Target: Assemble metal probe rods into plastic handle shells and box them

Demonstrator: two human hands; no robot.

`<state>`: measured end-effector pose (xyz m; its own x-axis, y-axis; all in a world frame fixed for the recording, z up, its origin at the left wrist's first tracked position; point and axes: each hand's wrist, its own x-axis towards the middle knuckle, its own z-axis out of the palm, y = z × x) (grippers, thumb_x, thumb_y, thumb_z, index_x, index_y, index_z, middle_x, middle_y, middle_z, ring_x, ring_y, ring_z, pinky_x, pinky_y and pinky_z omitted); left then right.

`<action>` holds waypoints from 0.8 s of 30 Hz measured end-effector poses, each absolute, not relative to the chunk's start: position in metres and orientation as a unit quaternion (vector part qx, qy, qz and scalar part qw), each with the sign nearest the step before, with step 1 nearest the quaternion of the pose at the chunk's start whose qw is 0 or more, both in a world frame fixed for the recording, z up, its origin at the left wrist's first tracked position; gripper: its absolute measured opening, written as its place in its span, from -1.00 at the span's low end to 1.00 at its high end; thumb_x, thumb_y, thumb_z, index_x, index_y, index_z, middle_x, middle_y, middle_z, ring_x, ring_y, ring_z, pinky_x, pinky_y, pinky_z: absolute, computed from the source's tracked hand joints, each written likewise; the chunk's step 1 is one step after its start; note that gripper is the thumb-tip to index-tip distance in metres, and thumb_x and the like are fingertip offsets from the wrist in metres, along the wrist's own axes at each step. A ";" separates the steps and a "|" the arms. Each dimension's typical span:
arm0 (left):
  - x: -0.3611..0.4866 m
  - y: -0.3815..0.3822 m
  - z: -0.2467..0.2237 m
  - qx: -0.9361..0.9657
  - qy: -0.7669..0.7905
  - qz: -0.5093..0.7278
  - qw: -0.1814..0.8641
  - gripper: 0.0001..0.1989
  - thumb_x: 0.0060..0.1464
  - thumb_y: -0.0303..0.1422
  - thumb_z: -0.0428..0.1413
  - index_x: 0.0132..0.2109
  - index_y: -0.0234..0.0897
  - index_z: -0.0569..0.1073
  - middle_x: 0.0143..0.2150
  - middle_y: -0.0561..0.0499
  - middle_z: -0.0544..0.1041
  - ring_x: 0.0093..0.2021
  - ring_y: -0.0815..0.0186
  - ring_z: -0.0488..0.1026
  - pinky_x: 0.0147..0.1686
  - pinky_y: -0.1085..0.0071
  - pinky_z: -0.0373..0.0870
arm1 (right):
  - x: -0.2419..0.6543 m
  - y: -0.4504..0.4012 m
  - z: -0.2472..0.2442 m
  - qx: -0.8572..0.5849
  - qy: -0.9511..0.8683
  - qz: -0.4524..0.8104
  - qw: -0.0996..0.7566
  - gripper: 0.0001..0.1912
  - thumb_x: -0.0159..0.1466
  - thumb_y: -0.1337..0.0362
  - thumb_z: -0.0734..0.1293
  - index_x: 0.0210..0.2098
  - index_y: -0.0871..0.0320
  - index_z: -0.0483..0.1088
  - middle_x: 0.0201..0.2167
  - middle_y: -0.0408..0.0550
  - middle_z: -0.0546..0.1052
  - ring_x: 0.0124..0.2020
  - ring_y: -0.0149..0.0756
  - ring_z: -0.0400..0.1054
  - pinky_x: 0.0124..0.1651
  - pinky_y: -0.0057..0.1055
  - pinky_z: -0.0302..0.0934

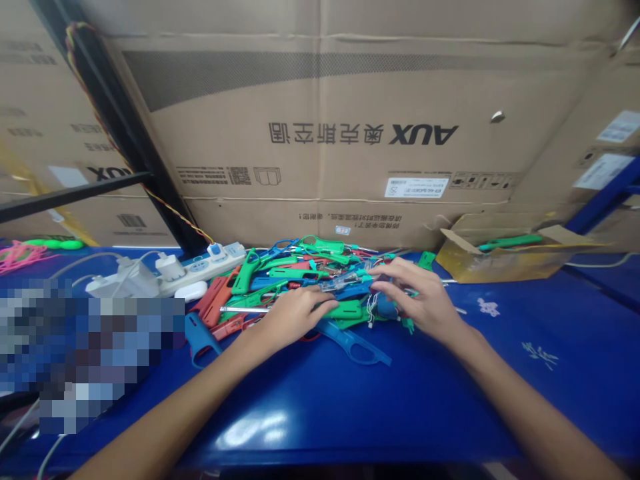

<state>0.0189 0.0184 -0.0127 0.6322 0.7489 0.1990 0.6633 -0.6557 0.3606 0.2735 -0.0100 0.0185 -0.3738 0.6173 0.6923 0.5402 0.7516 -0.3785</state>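
Green, red and blue plastic lighter casings [300,273] lie in a loose heap on the blue table [320,413]. My left hand [295,313] is closed at the front of the heap, around a lighter part whose metal tube [245,309] sticks out to the left. Over the right side of the heap, my right hand [417,297] pinches a small teal piece at the end of a clear part [345,281]. A green casing [347,311] lies between the hands, with white wires [371,310] beside it. One blue casing [357,343] rests nearest me.
An open cardboard box [500,263] with green pieces stands at the back right. A white power strip [210,267] with plugs is left of the heap. Large cartons [325,87] form the back wall. A black metal post [120,120] rises at the left.
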 end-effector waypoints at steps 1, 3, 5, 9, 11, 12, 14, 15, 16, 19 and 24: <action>0.019 0.019 -0.013 0.895 0.394 0.168 0.128 -0.62 0.38 -0.16 -0.11 0.02 -0.15 0.55 -0.03 -0.03 0.60 -0.07 0.21 0.54 -0.05 0.32 0.40 | 0.274 -0.010 0.018 -0.352 -0.830 0.039 0.431 -0.75 0.39 0.23 0.28 0.03 0.07 0.47 -0.24 -0.06 0.54 -0.37 -0.36 0.39 -0.23 -0.34 0.36; 0.019 0.019 -0.013 0.896 0.392 0.167 0.129 -0.61 0.38 -0.16 -0.12 0.01 -0.16 0.55 -0.03 -0.04 0.60 -0.09 0.21 0.54 -0.06 0.33 0.40 | 0.274 -0.011 0.017 -0.350 -0.838 0.024 0.419 -0.64 0.42 0.25 0.22 0.19 0.04 0.36 -0.13 -0.03 0.55 -0.22 -0.30 0.45 -0.10 -0.29 0.37; 0.019 0.019 -0.013 0.896 0.392 0.166 0.126 -0.62 0.39 -0.16 -0.12 0.01 -0.16 0.55 -0.04 -0.04 0.60 -0.10 0.21 0.55 -0.06 0.33 0.39 | 0.273 -0.012 0.014 -0.348 -0.844 0.022 0.408 -0.53 0.45 0.29 0.16 0.33 0.00 0.19 0.01 -0.01 0.53 -0.16 -0.29 0.47 -0.04 -0.27 0.37; 0.019 0.019 -0.013 0.896 0.392 0.167 0.126 -0.62 0.39 -0.16 -0.11 0.01 -0.16 0.55 -0.03 -0.04 0.59 -0.09 0.22 0.54 -0.05 0.33 0.39 | 0.271 -0.012 0.011 -0.360 -0.838 0.074 0.405 -0.45 0.45 0.32 0.14 0.40 -0.06 0.04 -0.04 -0.06 0.53 -0.48 -0.44 0.41 -0.21 -0.35 0.41; 0.019 0.019 -0.012 0.896 0.392 0.168 0.125 -0.62 0.39 -0.16 -0.11 0.01 -0.16 0.55 -0.04 -0.05 0.59 -0.09 0.22 0.54 -0.06 0.34 0.40 | 0.271 -0.011 0.010 -0.364 -0.830 0.088 0.413 -0.50 0.43 0.28 0.19 0.35 -0.05 0.15 -0.11 -0.07 0.53 -0.50 -0.45 0.37 -0.28 -0.38 0.40; 0.019 0.019 -0.013 0.896 0.393 0.167 0.125 -0.61 0.39 -0.16 -0.12 0.02 -0.16 0.55 -0.04 -0.05 0.60 -0.10 0.22 0.54 -0.06 0.34 0.40 | 0.271 -0.011 0.010 -0.364 -0.827 0.085 0.420 -0.53 0.42 0.26 0.23 0.30 -0.03 0.23 -0.15 -0.07 0.53 -0.47 -0.42 0.38 -0.29 -0.38 0.39; 0.019 0.019 -0.013 0.895 0.395 0.166 0.123 -0.62 0.38 -0.15 -0.11 0.02 -0.15 0.55 -0.04 -0.03 0.60 -0.10 0.21 0.55 -0.07 0.34 0.40 | 0.270 -0.010 0.011 -0.359 -0.824 0.063 0.433 -0.60 0.39 0.22 0.28 0.21 -0.01 0.35 -0.24 -0.08 0.51 -0.39 -0.37 0.38 -0.27 -0.38 0.38; 0.019 0.019 -0.013 0.895 0.396 0.166 0.122 -0.62 0.38 -0.15 -0.11 0.03 -0.15 0.55 -0.04 -0.03 0.60 -0.10 0.21 0.55 -0.07 0.33 0.40 | 0.270 -0.010 0.012 -0.359 -0.825 0.051 0.434 -0.61 0.38 0.22 0.29 0.19 0.00 0.37 -0.27 -0.09 0.50 -0.36 -0.35 0.38 -0.25 -0.37 0.37; 0.019 0.019 -0.013 0.895 0.397 0.166 0.121 -0.62 0.38 -0.15 -0.11 0.03 -0.14 0.55 -0.04 -0.02 0.60 -0.09 0.20 0.55 -0.06 0.33 0.40 | 0.270 -0.011 0.012 -0.360 -0.826 0.043 0.431 -0.61 0.39 0.21 0.28 0.19 0.00 0.37 -0.27 -0.09 0.50 -0.36 -0.35 0.38 -0.23 -0.36 0.37; 0.019 0.019 -0.014 0.894 0.399 0.163 0.119 -0.63 0.39 -0.15 -0.11 0.03 -0.13 0.54 -0.04 -0.01 0.60 -0.10 0.20 0.55 -0.07 0.33 0.39 | 0.268 -0.013 0.013 -0.367 -0.833 0.056 0.410 -0.54 0.44 0.25 0.18 0.31 -0.03 0.21 -0.10 -0.04 0.52 -0.36 -0.37 0.41 -0.17 -0.32 0.40; 0.019 0.018 -0.013 0.894 0.401 0.161 0.120 -0.63 0.39 -0.15 -0.11 0.02 -0.14 0.55 -0.04 -0.01 0.60 -0.09 0.19 0.55 -0.06 0.33 0.38 | 0.268 -0.013 0.011 -0.354 -0.828 0.115 0.419 -0.51 0.45 0.32 0.13 0.35 -0.02 0.13 -0.01 -0.03 0.49 -0.42 -0.44 0.42 -0.21 -0.36 0.42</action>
<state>0.0194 0.0185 -0.0133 0.6265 0.7554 0.1919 0.6778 -0.6496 0.3444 0.2681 -0.0127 0.0114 -0.3989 0.6818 0.6132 0.4897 0.7238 -0.4861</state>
